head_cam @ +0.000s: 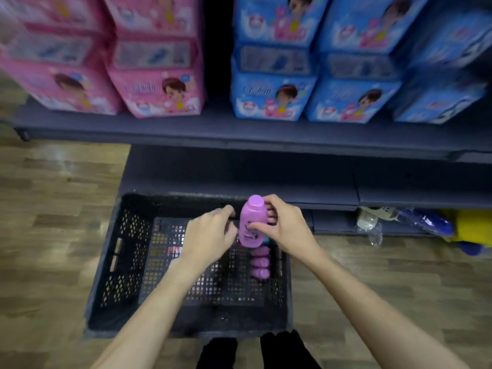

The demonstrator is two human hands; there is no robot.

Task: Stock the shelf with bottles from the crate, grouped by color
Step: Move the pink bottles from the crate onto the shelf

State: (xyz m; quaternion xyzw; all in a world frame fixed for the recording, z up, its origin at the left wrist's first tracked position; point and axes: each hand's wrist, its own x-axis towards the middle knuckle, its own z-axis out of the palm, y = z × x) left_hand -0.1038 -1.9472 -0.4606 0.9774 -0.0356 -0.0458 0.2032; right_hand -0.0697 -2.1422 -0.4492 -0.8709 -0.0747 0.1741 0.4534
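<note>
Above the crate's far right corner, a purple bottle (252, 222) stands upright in the right hand (283, 225), whose grip wraps its right side. Just left, the left hand (210, 235) hovers with loosely curled fingers, holding nothing, over the black crate (111, 275); more purple bottles (260, 263) lie below.

Upright purple bottle (252, 222) above black crate (127, 262)

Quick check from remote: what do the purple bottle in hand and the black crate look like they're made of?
Purple bottle, gripped by the right hand: likely opaque plastic, smooth with a soft sheen, its rounded cap moulded in the same colour. Black crate: looks like rigid moulded plastic, matte, judging by its regular lattice of holes in walls and floor. Motion blur leaves both uncertain.
</note>
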